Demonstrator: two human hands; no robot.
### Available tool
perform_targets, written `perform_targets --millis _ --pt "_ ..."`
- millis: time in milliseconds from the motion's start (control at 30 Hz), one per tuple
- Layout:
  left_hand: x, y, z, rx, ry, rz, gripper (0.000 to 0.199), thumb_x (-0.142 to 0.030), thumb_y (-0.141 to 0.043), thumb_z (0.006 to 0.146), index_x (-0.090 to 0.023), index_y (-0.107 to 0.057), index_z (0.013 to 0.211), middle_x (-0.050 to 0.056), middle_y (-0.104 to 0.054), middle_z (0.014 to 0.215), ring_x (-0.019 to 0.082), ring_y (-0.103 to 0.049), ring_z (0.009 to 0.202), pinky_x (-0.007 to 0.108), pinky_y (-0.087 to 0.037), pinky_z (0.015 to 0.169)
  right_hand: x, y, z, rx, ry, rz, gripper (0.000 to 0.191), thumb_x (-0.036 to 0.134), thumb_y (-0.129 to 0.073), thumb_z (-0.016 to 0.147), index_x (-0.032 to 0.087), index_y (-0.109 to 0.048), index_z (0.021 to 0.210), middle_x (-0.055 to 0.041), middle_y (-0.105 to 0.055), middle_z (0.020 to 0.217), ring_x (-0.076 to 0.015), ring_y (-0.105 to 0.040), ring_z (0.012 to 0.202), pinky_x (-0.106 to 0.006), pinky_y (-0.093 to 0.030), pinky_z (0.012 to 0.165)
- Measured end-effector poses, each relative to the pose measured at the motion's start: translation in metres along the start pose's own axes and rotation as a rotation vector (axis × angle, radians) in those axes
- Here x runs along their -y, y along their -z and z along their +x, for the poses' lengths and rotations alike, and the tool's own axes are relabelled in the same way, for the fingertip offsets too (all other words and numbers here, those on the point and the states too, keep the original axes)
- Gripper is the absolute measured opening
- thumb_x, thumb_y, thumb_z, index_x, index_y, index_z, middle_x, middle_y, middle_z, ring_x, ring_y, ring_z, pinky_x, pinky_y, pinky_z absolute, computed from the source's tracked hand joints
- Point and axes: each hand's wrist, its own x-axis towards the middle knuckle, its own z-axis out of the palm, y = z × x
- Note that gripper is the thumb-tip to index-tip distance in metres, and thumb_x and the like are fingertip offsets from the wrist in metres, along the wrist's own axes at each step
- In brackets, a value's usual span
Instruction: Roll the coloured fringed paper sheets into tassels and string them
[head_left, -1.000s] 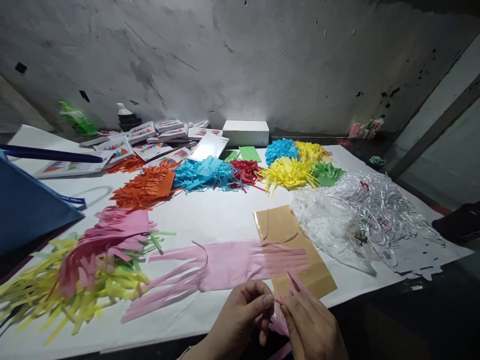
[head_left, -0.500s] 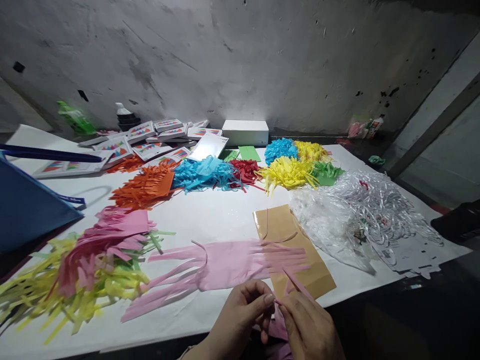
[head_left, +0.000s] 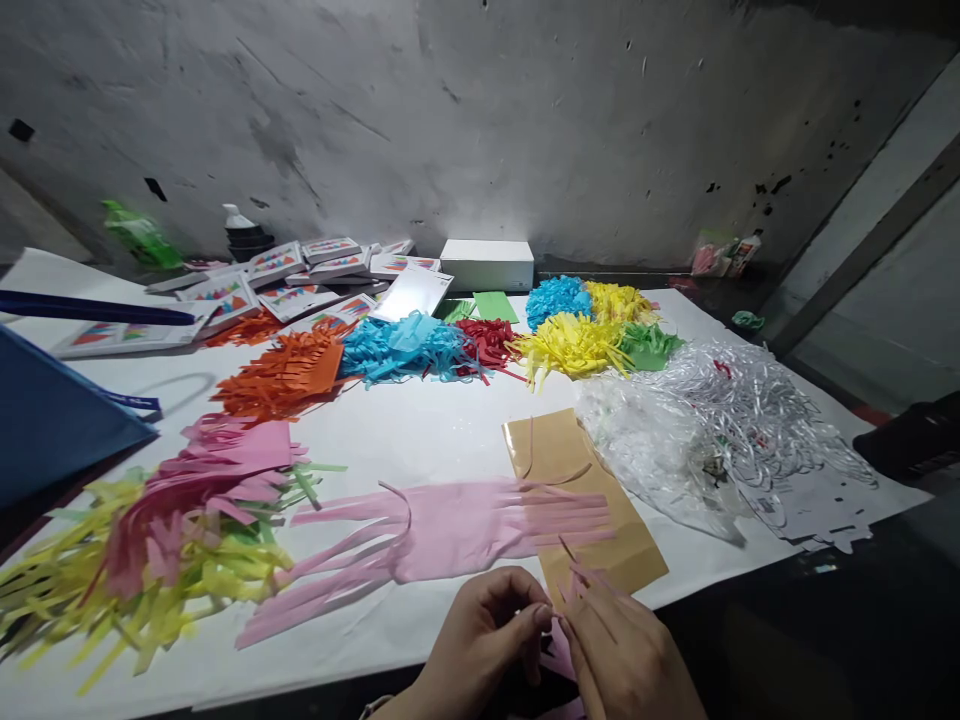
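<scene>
Low at the table's front edge, my left hand (head_left: pixel 491 630) and my right hand (head_left: pixel 619 640) meet, thumbs and fingertips pinched on a pink tissue-paper fringe (head_left: pixel 559 655). Its strips stick out above the right knuckles, and part hangs below the edge; much of it is hidden by my hands. Just beyond lies another pink tissue-paper sheet (head_left: pixel 454 530), spread flat with strips cut at both ends. Its right strips overlap a brown paper sheet (head_left: pixel 600 520). A thin pink strip curls on the brown sheet.
Pink (head_left: pixel 247 450) and yellow fringes (head_left: pixel 202 590) heap at left, beside a blue bag (head_left: pixel 60 420). Orange, blue, red, yellow and green fringe piles line the middle. Printed boxes (head_left: pixel 270 265) stack behind. White cord (head_left: pixel 750 410) and clear plastic (head_left: pixel 652 440) lie at right.
My hands stay together on the pink fringe; the right one has turned slightly, its fingers flatter over the strips. The view has shifted a little.
</scene>
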Motion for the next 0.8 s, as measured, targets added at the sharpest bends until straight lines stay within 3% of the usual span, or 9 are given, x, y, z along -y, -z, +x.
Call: perform_targets --millis 67,200,333,467,567,667,800 --pt "-0.001 0.000 -0.001 0.005 -0.005 0.009 0.044 -0.055 -0.081 0.071 -0.015 -0.062 0.072 -0.004 -0.055 0.054 0.007 -0.049 0.039 0.016 -0.038 0.040 0.003 -0.002 0.000 -0.029 -0.021 0.033 0.019 0.008 -0.046 0.092 0.015 -0.062 0.101 -0.0106 -0.073 0.090 -0.0231 -0.072 0.094 -0.034 -0.057 0.088" --pt "-0.004 0.002 -0.001 0.003 -0.056 0.059 0.043 -0.055 -0.079 0.073 -0.016 -0.062 0.071 -0.003 -0.055 0.053 0.009 -0.050 0.042 0.018 -0.041 0.043 0.008 -0.005 -0.001 -0.049 -0.167 0.257 0.018 0.013 -0.044 0.098 0.019 -0.062 0.097 -0.0045 -0.069 0.080 -0.0168 -0.070 0.075 -0.025 -0.056 0.070" --pt "-0.004 0.005 0.000 -0.015 -0.143 0.170 0.040 -0.052 -0.076 0.078 -0.015 -0.064 0.071 0.000 -0.058 0.060 0.010 -0.053 0.045 0.019 -0.042 0.045 0.009 -0.007 -0.004 -0.094 -0.205 0.334 0.017 0.017 -0.048 0.100 0.020 -0.061 0.111 -0.0045 -0.072 0.089 -0.0161 -0.070 0.082 -0.025 -0.055 0.078" --pt "-0.008 0.008 0.002 -0.008 -0.189 0.350 0.033 -0.046 -0.074 0.081 -0.015 -0.069 0.073 0.003 -0.061 0.068 0.012 -0.059 0.051 0.021 -0.046 0.050 0.011 -0.015 -0.009 -0.171 -0.264 0.357 0.017 0.015 -0.045 0.099 0.021 -0.061 0.101 -0.0023 -0.070 0.081 -0.0141 -0.068 0.073 -0.022 -0.053 0.069" --pt "-0.016 0.012 0.002 0.083 -0.107 0.318 0.034 -0.048 -0.072 0.083 -0.015 -0.070 0.076 0.003 -0.061 0.068 0.013 -0.059 0.052 0.021 -0.046 0.051 0.013 -0.022 -0.011 -0.157 -0.304 0.426 0.020 0.020 -0.045 0.101 0.022 -0.061 0.090 0.0001 -0.066 0.072 -0.0122 -0.066 0.064 -0.019 -0.050 0.060" --pt "-0.021 0.016 0.001 0.159 -0.061 0.319 0.037 -0.049 -0.067 0.087 -0.014 -0.070 0.076 0.002 -0.058 0.066 0.013 -0.056 0.052 0.022 -0.044 0.052 0.013 -0.026 -0.013 -0.172 -0.286 0.373 0.023 0.028 -0.045 0.102 0.022 -0.063 0.089 0.0006 -0.067 0.069 -0.0122 -0.066 0.060 -0.020 -0.052 0.059" --pt "-0.026 0.016 -0.004 0.194 -0.226 0.540 0.031 -0.041 -0.061 0.093 -0.017 -0.070 0.075 0.001 -0.059 0.068 0.015 -0.051 0.062 0.023 -0.040 0.061 0.013 -0.034 -0.016 -0.283 -0.165 0.113 0.021 0.035 -0.054 0.099 0.019 -0.067 0.104 -0.0055 -0.076 0.084 -0.0196 -0.075 0.074 -0.026 -0.058 0.072"
